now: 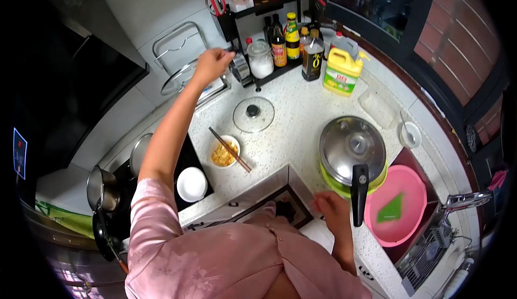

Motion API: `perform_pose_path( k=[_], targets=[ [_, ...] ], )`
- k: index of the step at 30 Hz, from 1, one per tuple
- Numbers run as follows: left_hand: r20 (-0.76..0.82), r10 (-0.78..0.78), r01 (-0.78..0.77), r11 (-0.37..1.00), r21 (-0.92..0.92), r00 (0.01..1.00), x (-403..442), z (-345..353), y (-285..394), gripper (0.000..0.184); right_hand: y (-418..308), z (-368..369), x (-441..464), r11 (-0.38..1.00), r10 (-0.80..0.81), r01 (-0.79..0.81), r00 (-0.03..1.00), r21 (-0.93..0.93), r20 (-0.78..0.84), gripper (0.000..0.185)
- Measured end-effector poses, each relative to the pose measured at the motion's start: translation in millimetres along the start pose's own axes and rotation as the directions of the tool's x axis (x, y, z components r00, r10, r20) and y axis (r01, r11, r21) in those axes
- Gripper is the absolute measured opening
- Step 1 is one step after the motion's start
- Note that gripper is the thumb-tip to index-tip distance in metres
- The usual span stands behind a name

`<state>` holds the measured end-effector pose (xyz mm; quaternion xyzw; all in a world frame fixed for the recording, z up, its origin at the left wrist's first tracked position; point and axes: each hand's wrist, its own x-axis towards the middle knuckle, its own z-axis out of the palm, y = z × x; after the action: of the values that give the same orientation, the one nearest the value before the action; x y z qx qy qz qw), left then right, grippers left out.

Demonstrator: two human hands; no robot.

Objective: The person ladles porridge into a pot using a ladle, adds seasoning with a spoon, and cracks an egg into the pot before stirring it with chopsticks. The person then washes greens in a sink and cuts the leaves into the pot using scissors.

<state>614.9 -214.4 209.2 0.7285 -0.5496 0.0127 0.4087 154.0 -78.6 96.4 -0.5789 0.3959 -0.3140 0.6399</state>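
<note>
Toward 11 o'clock from the middle of the view, the left hand point(214, 64) is raised with fingers curled and fingertips close together; I cannot tell whether they pinch anything. The dark container point(241, 71) is just beside it, at 4 o'clock from the hand, with the jar point(261, 60) of white contents past it at 3 o'clock. Between 4 and 5 o'clock, the right hand point(333, 207) is near the pot point(350, 145), fingers loosely bent; I cannot tell if they are spread or pressed together. The pot stands at 3 o'clock, above a green rim point(381, 179). The glass lid point(264, 121) lies near 12 o'clock, and chopsticks point(218, 136) cross the bowl point(221, 164) at 8 o'clock.
</note>
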Motion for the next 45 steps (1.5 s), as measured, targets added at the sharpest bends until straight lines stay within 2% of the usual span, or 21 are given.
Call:
perform_pose_path(
  k=[1, 2, 7, 8, 10, 11, 12, 14, 16, 20, 22, 23, 28, 31, 32, 35, 38, 40, 41, 43, 45],
  targets=[
    [0.139, -0.18, 0.207, 0.954, -0.215, 0.974, 21.5, 0.6, 20.5, 0.032, -3.6, -2.8, 0.8, 1.0, -0.026, 0.026, 0.999, 0.007, -0.025, 0.015],
    [0.215, -0.243, 0.311, 0.866, -0.39, 0.946, 45.0, 5.3, 28.3, 0.03, -6.2, -3.9, 2.8, 0.999, -0.022, 0.023, 0.998, 0.023, -0.06, 0.014],
    [0.179, -0.308, 0.338, 0.604, -0.722, 0.934, 158.3, 45.6, 19.8, 0.031, -30.4, 0.1, 23.2, 0.995, -0.058, 0.072, 0.976, 0.062, -0.21, 0.012],
    [0.176, -0.29, 0.322, 0.603, -0.73, 0.941, 175.8, 52.6, 14.4, 0.031, -35.2, 2.0, 29.8, 0.994, -0.075, 0.09, 0.972, 0.057, -0.222, 0.012],
    [0.213, -0.354, 0.372, 0.476, -0.797, 0.911, 207.1, 62.1, 9.1, 0.033, -45.1, 2.7, 46.5, 0.996, -0.061, 0.072, 0.976, 0.049, -0.207, 0.012],
    [0.251, -0.292, 0.369, 0.486, -0.792, 0.923, 220.3, 64.4, 3.1, 0.044, -46.9, 3.5, 54.6, 0.994, -0.073, 0.088, 0.976, 0.065, -0.205, 0.014],
    [0.254, -0.282, 0.366, 0.481, -0.797, 0.925, 226.5, 66.2, 9.5, 0.044, -49.3, 3.0, 62.9, 0.994, -0.079, 0.093, 0.973, 0.059, -0.215, 0.014],
    [0.267, -0.417, 0.423, 0.345, -0.838, 0.869, 233.3, 73.1, 18.8, 0.043, -52.1, 1.3, 74.5, 0.996, -0.054, 0.068, 0.977, 0.061, -0.208, 0.014],
    [0.319, -0.364, 0.437, 0.312, -0.843, 0.875, 253.0, 83.4, 4.5, 0.04, -57.2, -1.2, 81.2, 0.998, -0.059, 0.065, 0.975, 0.023, -0.212, 0.015],
    [0.204, -0.487, 0.402, 0.347, -0.847, 0.849, 266.7, 94.2, -2.2, 0.035, -60.6, -10.1, 80.0, 0.997, -0.075, 0.074, 0.966, -0.016, -0.246, 0.015],
    [0.132, -0.672, 0.383, 0.241, -0.892, 0.729, 274.0, 91.5, -5.5, 0.031, -57.4, -16.7, 78.0, 0.996, -0.093, 0.093, 0.96, -0.014, -0.264, 0.016],
    [0.106, -0.681, 0.349, 0.23, -0.909, 0.724, 273.1, 93.0, -6.7, 0.025, -55.0, -21.4, 75.4, 0.995, -0.092, 0.096, 0.962, 0.002, -0.258, 0.015],
    [0.054, -0.546, 0.253, 0.296, -0.921, 0.836, 216.7, 70.3, 31.5, 0.014, -56.4, -45.7, 58.1, 0.996, -0.064, 0.076, 0.969, 0.041, -0.237, 0.013],
    [0.18, -0.386, 0.312, 0.313, -0.897, 0.905, 164.0, 45.4, 53.7, 0.012, -58.2, -71.0, 52.0, 0.995, -0.095, 0.089, 0.988, -0.056, -0.119, 0.012],
    [0.172, -0.409, 0.315, 0.314, -0.896, 0.896, 143.7, 42.3, 55.0, 0.012, -61.9, -76.1, 52.2, 0.995, -0.083, 0.078, 0.992, -0.058, -0.097, 0.012],
    [0.217, -0.344, 0.315, 0.258, -0.913, 0.913, 62.7, 37.4, 73.9, 0.013, -78.0, -80.1, 60.5, 0.996, -0.084, 0.083, 0.996, -0.043, -0.014, 0.01],
    [0.25, -0.247, 0.291, 0.149, -0.945, 0.936, -33.9, 41.4, 82.3, 0.014, -101.3, -70.0, 77.4, 0.967, -0.127, 0.169, 0.969, -0.191, 0.213, 0.011],
    [0.35, -0.312, 0.354, -0.047, -0.934, 0.883, -96.7, 30.6, 102.3, 0.022, -117.8, -56.5, 92.2, 0.873, -0.231, 0.399, 0.845, -0.281, 0.483, 0.012],
    [0.403, -0.336, 0.393, -0.102, -0.914, 0.851, -124.5, 26.7, 102.2, 0.032, -119.6, -48.0, 101.2, 0.876, -0.211, 0.393, 0.833, -0.279, 0.512, 0.012],
    [0.412, -0.409, 0.417, -0.082, -0.905, 0.814, -174.7, 19.7, 101.9, 0.035, -115.3, -24.3, 119.0, 0.859, -0.204, 0.438, 0.769, -0.267, 0.605, 0.013],
    [0.413, -0.402, 0.417, -0.083, -0.905, 0.817, -216.9, 8.1, 91.9, 0.032, -117.5, 9.4, 128.7, 0.944, -0.097, 0.264, 0.797, -0.198, 0.597, 0.015]
  ],
)
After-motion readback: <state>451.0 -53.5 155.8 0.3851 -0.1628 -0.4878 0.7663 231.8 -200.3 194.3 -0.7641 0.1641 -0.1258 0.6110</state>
